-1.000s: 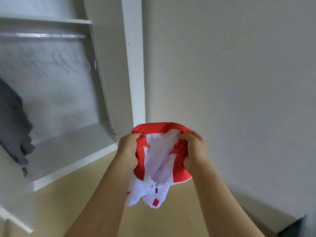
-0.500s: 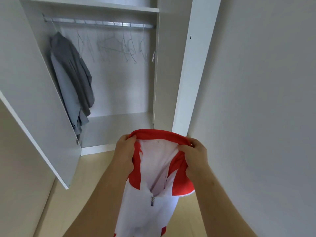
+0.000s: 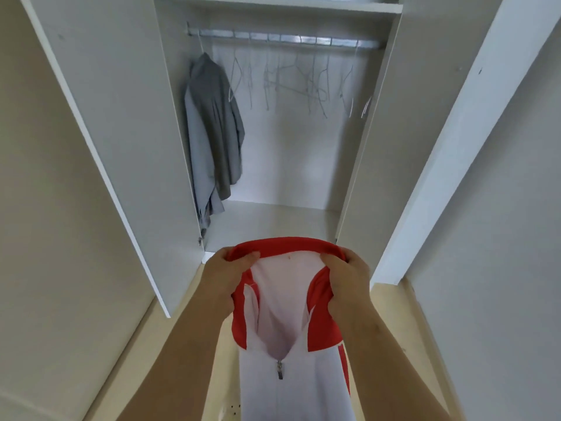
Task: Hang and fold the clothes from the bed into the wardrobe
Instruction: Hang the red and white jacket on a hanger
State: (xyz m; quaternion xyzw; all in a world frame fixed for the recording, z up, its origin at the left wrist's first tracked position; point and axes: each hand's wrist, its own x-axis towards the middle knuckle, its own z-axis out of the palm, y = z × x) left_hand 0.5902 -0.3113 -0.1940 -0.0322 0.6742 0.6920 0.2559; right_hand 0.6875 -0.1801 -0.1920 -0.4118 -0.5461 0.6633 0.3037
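Observation:
A red and white zip-up jacket [image 3: 285, 305] hangs in front of me, its red collar stretched wide and its zipper partly done up. My left hand [image 3: 226, 284] grips the collar's left side. On the right side my right hand [image 3: 346, 284] grips the collar and red shoulder. Straight ahead stands the open white wardrobe [image 3: 273, 223]. Its metal rail [image 3: 282, 39] carries several empty wire hangers [image 3: 297, 83]. A grey shirt [image 3: 212, 132] hangs at the rail's left end.
The wardrobe's left door [image 3: 106, 132] and right door [image 3: 425, 147] swing out towards me on either side. A shelf [image 3: 273, 4] tops the hanging space. Beige walls flank the wardrobe and a pale wooden floor [image 3: 194, 344] lies below.
My view has swung right and closer, bringing the wardrobe's inside straight ahead. The jacket has dropped open to hang longer from my hands, which hold the collar wider apart.

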